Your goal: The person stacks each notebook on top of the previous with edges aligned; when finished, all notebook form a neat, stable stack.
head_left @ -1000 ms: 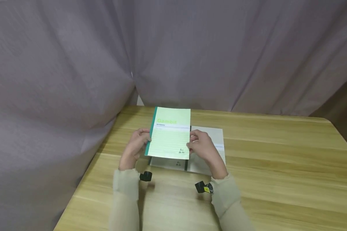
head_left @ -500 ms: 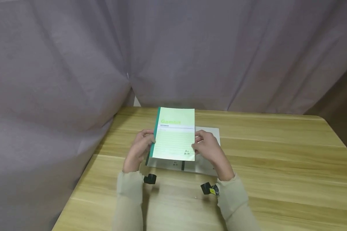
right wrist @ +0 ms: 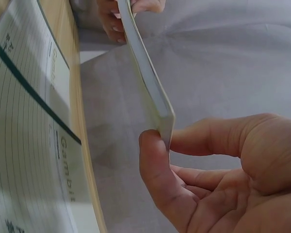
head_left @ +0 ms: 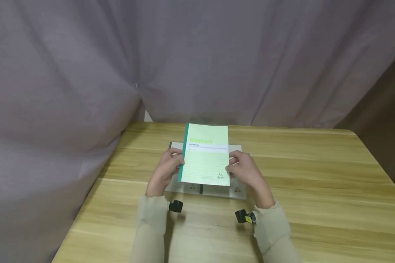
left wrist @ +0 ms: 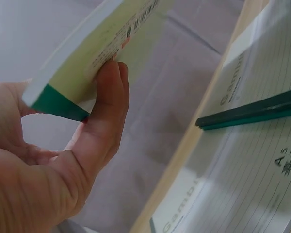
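Two hands clamp one green Gambol notebook (head_left: 205,155) at frame centre: the left hand (head_left: 164,171) pinches its dark green spine edge between thumb and fingers, the right hand (head_left: 247,173) pinches the opposite open edge the same way, both grips tight on the cover. The notebook hangs tilted just above two more notebooks (head_left: 204,188) lying side by side, flat on the wooden desk (head_left: 316,182), making three notebooks in all. A grey curtain (head_left: 85,73) fills the upper half of the frame. Against the frame a second earlier, the held notebook sits further right and lower in the picture, and the pair below now shows on both sides of it.
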Action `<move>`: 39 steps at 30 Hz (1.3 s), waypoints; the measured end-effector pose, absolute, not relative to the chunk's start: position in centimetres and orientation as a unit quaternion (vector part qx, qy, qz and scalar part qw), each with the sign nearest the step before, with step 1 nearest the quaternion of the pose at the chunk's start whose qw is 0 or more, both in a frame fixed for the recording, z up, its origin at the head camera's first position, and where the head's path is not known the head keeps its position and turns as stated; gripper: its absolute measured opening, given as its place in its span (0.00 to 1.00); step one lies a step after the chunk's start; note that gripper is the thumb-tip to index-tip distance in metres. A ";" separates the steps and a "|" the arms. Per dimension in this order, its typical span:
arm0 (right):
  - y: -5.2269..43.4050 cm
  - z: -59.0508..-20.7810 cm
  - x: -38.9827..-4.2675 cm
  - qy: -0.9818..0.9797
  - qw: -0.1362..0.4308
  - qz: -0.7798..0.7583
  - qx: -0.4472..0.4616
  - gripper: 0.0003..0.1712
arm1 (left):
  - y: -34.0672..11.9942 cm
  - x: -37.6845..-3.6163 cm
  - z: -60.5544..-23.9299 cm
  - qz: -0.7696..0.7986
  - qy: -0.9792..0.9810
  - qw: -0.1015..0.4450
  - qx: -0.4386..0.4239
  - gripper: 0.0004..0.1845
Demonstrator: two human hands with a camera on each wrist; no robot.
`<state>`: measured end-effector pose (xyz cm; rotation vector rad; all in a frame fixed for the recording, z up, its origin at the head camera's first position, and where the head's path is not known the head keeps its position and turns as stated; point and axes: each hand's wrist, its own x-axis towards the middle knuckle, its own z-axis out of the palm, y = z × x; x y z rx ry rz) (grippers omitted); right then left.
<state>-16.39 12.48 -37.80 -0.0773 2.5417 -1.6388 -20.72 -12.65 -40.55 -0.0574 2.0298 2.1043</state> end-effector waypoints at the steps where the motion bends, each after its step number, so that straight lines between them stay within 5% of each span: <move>1: 12.6 -37.8 -16.3 0.840 0.058 -0.540 -0.025 0.29 | -12.5 -20.7 -40.6 0.715 0.690 0.111 -0.015 0.21; 39: 15.5 -42.2 -15.0 0.831 0.070 -0.552 -0.007 0.28 | -10.0 -20.3 -45.0 0.655 0.737 0.164 0.019 0.21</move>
